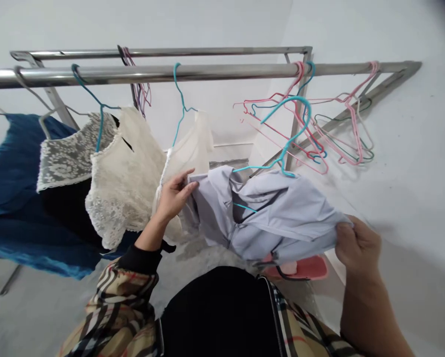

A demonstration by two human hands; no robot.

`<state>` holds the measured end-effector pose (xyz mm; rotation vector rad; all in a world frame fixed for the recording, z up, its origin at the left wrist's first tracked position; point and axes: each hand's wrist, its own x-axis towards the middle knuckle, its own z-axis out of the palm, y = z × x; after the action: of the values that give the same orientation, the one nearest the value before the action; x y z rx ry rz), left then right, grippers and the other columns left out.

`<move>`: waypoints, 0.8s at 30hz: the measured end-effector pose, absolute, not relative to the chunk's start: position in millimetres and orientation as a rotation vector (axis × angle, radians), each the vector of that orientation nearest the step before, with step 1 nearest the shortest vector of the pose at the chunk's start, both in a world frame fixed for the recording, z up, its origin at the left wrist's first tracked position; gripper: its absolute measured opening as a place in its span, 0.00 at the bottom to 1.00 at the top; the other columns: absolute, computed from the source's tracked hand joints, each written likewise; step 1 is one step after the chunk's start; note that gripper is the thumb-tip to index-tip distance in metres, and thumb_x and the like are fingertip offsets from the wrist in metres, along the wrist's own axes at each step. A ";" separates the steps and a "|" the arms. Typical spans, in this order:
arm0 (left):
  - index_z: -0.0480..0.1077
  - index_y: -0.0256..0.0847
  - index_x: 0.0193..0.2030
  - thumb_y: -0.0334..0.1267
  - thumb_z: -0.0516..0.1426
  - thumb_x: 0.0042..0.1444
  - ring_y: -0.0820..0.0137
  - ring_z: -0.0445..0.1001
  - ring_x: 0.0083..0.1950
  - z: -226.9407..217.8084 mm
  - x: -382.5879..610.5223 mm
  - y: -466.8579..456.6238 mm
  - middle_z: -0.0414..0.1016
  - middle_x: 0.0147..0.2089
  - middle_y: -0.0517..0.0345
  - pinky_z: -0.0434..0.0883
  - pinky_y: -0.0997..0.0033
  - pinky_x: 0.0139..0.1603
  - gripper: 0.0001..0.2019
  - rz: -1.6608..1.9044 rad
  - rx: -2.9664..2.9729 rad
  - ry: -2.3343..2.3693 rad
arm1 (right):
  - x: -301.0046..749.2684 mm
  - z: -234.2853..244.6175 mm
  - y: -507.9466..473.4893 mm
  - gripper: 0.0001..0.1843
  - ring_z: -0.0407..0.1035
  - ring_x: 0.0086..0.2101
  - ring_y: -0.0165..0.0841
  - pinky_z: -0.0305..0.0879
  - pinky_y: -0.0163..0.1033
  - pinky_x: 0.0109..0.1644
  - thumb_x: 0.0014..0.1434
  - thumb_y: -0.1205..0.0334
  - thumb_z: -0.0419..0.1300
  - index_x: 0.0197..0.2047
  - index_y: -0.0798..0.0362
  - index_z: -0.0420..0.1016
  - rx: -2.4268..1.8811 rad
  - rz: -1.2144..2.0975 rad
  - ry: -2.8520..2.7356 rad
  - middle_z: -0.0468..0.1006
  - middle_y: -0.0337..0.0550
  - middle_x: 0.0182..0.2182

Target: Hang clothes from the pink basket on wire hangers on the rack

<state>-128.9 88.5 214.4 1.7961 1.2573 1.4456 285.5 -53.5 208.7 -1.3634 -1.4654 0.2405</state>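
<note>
A pale grey-lavender shirt (pixel 282 218) with a collar is stretched between my two hands. Inside its neck sits a blue hanger (pixel 284 153), whose hook stands free below the front rail. My left hand (pixel 175 196) pinches the shirt at its left shoulder, beside a cream top (pixel 193 146) on another blue hanger. At the opposite end, my right hand (pixel 356 243) has its fingers closed on the shirt's right side.
A metal drying rack's front rail (pixel 226 73) runs across the view. White lace garments (pixel 128 163) and a blue garment (pixel 18 173) hang at left. Bare pink hangers (pixel 352 114) hang at right. A pink basin (pixel 311 267) rests on the floor under the shirt.
</note>
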 end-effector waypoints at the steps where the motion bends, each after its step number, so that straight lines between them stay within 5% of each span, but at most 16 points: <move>1: 0.73 0.40 0.54 0.47 0.63 0.53 0.74 0.69 0.31 211.5 -129.2 91.1 0.73 0.30 0.61 0.67 0.76 0.34 0.23 1.462 1.697 1.208 | 287.0 208.2 -55.0 0.15 0.64 0.23 0.31 0.60 0.37 0.24 0.61 0.51 0.57 0.38 0.54 0.78 -1.377 0.211 -1.416 0.73 0.40 0.23; 7: 0.71 0.39 0.54 0.46 0.64 0.51 0.77 0.67 0.31 191.4 -128.5 104.4 0.70 0.32 0.62 0.67 0.76 0.33 0.25 1.486 1.465 1.094 | 279.5 215.9 -47.7 0.16 0.60 0.22 0.30 0.58 0.36 0.25 0.60 0.49 0.58 0.35 0.54 0.76 -1.425 0.061 -1.307 0.68 0.36 0.20; 13: 0.67 0.41 0.58 0.42 0.59 0.57 0.73 0.73 0.38 192.8 -129.3 94.1 0.73 0.46 0.52 0.71 0.72 0.37 0.23 1.638 1.768 1.256 | 257.5 237.2 -19.4 0.20 0.65 0.23 0.32 0.61 0.37 0.28 0.61 0.48 0.53 0.36 0.56 0.77 -1.501 -0.261 -1.371 0.72 0.40 0.21; 19: 0.73 0.46 0.50 0.34 0.59 0.57 0.65 0.72 0.51 224.1 -133.4 74.1 0.74 0.50 0.51 0.66 0.60 0.56 0.13 2.124 2.436 1.585 | 221.7 261.9 37.3 0.24 0.66 0.23 0.34 0.62 0.38 0.30 0.64 0.46 0.47 0.39 0.56 0.76 -1.412 -0.430 -1.478 0.73 0.44 0.21; 24: 0.71 0.42 0.57 0.39 0.55 0.61 0.63 0.72 0.53 238.3 -142.8 85.8 0.70 0.56 0.45 0.67 0.62 0.54 0.17 1.795 2.334 1.903 | 176.8 280.3 94.0 0.25 0.71 0.29 0.38 0.60 0.38 0.33 0.67 0.50 0.42 0.44 0.57 0.75 -1.471 -0.456 -1.526 0.78 0.52 0.29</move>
<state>-142.8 85.8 238.3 2.3343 1.9028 1.7945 176.8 94.0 280.3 -1.4712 -1.5262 -0.4561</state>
